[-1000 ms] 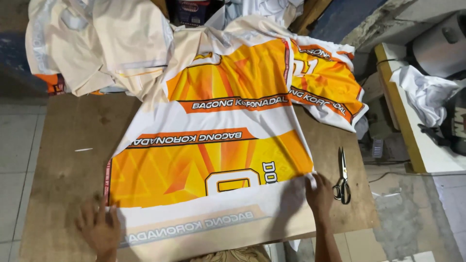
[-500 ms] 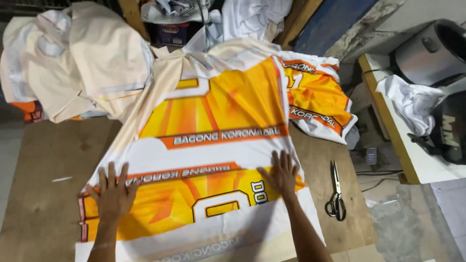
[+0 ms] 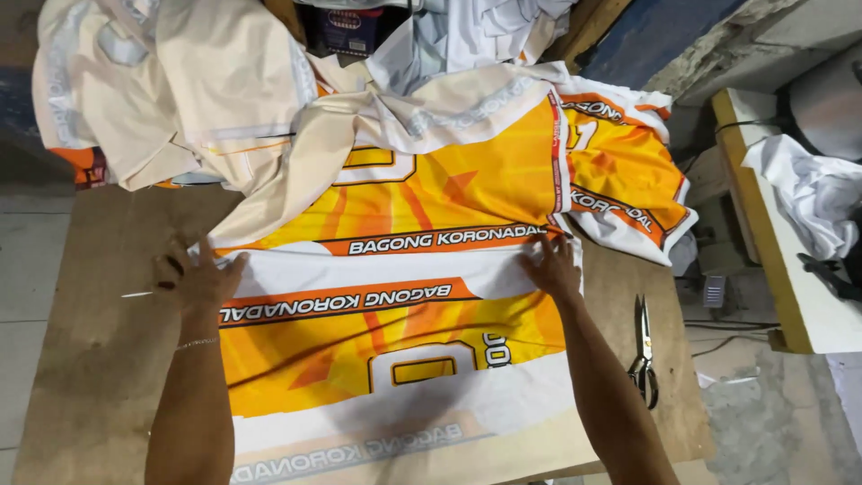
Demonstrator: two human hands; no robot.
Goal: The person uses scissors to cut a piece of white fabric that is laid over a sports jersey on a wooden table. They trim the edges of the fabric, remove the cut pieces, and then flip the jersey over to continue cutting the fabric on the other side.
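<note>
Two hands are pressed flat, fingers spread, onto a printed orange, yellow and white fabric sheet point(image 3: 404, 314) spread over the wooden counter point(image 3: 99, 359): the left hand point(image 3: 199, 280) at its left edge, the right hand point(image 3: 552, 268) near its right edge. Nothing is gripped. Scissors point(image 3: 644, 352) lie just right of the sheet, and cream cloth point(image 3: 171, 90) is heaped at the far left.

You're in a garment workshop: printed jersey fabric point(image 3: 404, 296) spread on a bare plywood worktable point(image 3: 90, 359), scissors point(image 3: 644, 352) beside it, cut fabric heaps point(image 3: 171, 81) behind.
</note>
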